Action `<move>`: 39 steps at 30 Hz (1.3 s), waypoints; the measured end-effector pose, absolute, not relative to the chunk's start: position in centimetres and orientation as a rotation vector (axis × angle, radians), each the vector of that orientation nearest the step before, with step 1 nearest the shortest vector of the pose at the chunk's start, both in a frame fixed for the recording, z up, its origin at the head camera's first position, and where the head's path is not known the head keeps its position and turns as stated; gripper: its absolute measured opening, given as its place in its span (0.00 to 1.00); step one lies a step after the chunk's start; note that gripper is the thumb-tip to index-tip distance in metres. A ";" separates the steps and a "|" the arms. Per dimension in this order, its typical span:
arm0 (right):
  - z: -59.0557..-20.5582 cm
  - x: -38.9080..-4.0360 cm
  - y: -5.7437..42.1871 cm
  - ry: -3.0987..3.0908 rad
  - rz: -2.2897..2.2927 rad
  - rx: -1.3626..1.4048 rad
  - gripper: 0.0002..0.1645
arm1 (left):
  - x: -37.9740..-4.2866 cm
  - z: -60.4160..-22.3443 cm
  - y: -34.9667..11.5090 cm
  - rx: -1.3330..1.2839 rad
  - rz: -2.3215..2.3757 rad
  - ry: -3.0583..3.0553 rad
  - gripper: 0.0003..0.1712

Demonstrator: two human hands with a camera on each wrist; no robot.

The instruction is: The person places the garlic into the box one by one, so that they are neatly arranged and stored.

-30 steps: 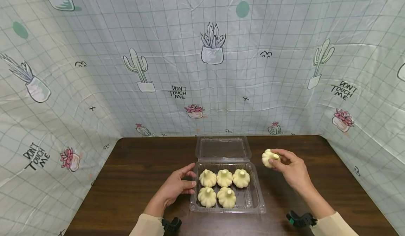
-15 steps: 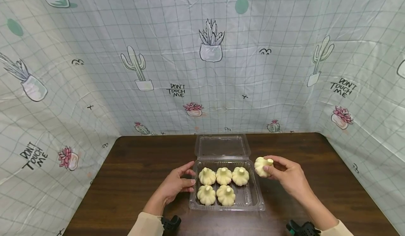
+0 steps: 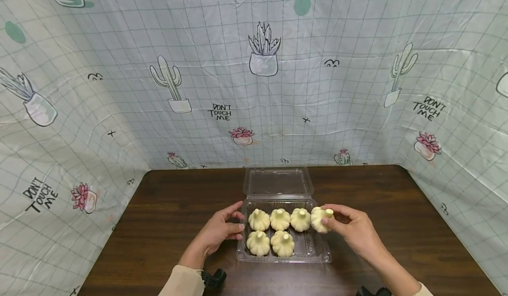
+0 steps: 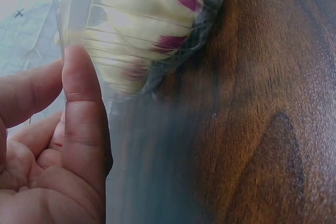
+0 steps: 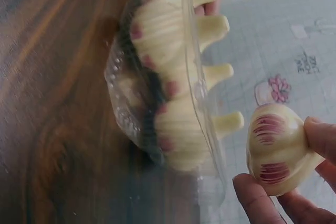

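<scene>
A clear plastic clamshell container (image 3: 305, 258) lies on the table with its lid laid back. Garlic bulbs sit inside, stems up: three in the back row, such as this garlic bulb (image 3: 279, 219), and two in the front row. My left hand (image 3: 216, 230) is at the left side, thumb and forefinger pinching the rim (image 4: 64, 19). Between thumb and fingers of my right hand (image 3: 351, 227) is another garlic bulb (image 5: 278, 150), its stem tilted to the right. It hangs above the container's right edge, overlapping it in the head view.
The flipped-back lid (image 3: 278, 182) lies behind the container. The dark wooden table (image 3: 178, 199) meets a patterned curtain (image 3: 270, 93) at the back and sides. The front right of the container's floor (image 3: 304, 246) shows between the bulbs and the right wall.
My right hand has carried its garlic bulb leftward and lower, from over the table on the right to the container's right edge. The left hand stays at the left rim.
</scene>
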State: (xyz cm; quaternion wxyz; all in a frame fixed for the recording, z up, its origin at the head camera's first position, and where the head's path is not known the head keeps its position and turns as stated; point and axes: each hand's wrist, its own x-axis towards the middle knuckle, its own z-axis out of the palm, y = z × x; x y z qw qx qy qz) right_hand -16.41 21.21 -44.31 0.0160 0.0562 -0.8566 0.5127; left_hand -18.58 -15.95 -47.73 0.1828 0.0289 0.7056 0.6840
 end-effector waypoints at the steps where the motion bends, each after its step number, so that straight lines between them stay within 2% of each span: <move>1: -44.4 -16.3 21.1 -2.673 1.577 0.176 0.24 | -18.6 -47.7 -16.0 0.085 1.929 1.993 0.43; 11: -45.5 -15.4 19.7 -2.644 1.590 0.241 0.20 | -18.7 -47.7 -16.0 0.086 1.929 1.999 0.43; 22: -46.8 -14.7 18.7 -2.643 1.287 0.386 0.17 | -18.5 -47.6 -16.0 0.088 1.922 2.000 0.44; 39: -49.1 -14.8 17.7 -2.551 1.108 0.510 0.22 | -18.5 -47.7 -15.9 0.088 1.927 1.985 0.44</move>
